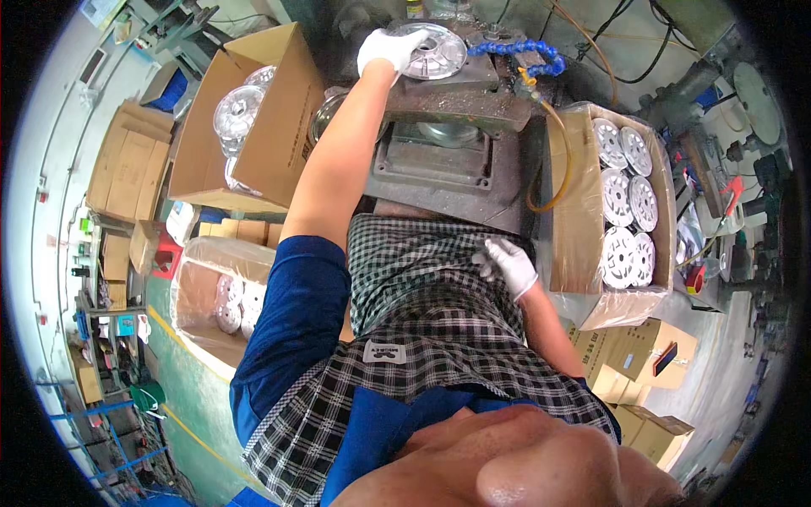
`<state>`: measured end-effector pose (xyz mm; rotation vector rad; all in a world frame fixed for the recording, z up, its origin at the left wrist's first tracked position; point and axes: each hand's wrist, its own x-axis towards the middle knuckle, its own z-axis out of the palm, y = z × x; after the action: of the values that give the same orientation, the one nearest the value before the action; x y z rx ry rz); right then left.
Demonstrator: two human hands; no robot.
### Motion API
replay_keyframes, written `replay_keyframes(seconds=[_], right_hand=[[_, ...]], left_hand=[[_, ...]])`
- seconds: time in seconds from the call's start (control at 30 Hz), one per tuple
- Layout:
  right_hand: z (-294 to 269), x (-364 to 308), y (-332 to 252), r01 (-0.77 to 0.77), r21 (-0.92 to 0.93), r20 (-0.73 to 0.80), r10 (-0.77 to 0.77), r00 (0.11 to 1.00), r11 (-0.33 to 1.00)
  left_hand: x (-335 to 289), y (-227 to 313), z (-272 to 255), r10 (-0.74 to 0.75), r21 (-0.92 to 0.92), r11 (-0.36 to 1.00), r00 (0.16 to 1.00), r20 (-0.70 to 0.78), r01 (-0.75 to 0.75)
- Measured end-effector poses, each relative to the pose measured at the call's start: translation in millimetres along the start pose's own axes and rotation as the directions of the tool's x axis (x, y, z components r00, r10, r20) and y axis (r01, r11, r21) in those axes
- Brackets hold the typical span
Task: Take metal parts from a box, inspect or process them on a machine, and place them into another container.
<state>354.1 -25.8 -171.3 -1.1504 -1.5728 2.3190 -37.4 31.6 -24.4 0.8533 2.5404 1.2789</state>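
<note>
My left hand [387, 51], in a white glove, reaches to the far side of the machine and grips the left rim of a shiny round cast-metal disc [438, 54]. Its thumb lies over the disc's top face; the fingers at the rim are partly hidden. The disc is over the machine's metal fixture [473, 80]. My right hand [509, 265], also gloved in white, is low by the checked apron [422, 253], fingers loosely apart and nothing visible in them.
A blue segmented hose [517, 48] with a yellow valve [527, 76] stands right of the disc. An open carton [574, 194] of stacked discs is at right. Another carton [283, 127] with metal parts stands left, above a plastic-lined box [198, 279]. The machine bed [431, 190] lies nearer me.
</note>
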Motion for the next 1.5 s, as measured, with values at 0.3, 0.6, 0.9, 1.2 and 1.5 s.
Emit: replay_keyframes(seconds=[0.3, 0.6, 0.9, 1.2, 1.5], right_hand=[[0, 6, 13, -0.059, -0.079, 0.015, 0.061, 0.998, 0.995], [5, 21, 21, 0.046, -0.246, 0.066, -0.031, 0.997, 0.968], [2, 14, 23, 0.001, -0.344, 0.049, 0.018, 0.999, 0.939], [-3, 26, 38, 0.061, -0.428, 0.056, -0.041, 0.998, 0.902], [-4, 37, 38, 0.143, -0.625, 0.105, -0.099, 0.99, 0.768]], left_hand=[[10, 2, -8, 0.02, 0.26, 0.965, 0.996, 0.087, -0.042], [14, 0, -19, -0.029, 0.239, 0.971, 0.969, 0.245, -0.031], [2, 2, -21, -0.034, 0.281, 0.959, 0.972, 0.231, -0.033], [6, -4, -19, 0.006, 0.262, 0.963, 0.973, 0.23, -0.068], [-4, 5, -21, -0.03, 0.34, 0.94, 0.988, 0.152, -0.024]])
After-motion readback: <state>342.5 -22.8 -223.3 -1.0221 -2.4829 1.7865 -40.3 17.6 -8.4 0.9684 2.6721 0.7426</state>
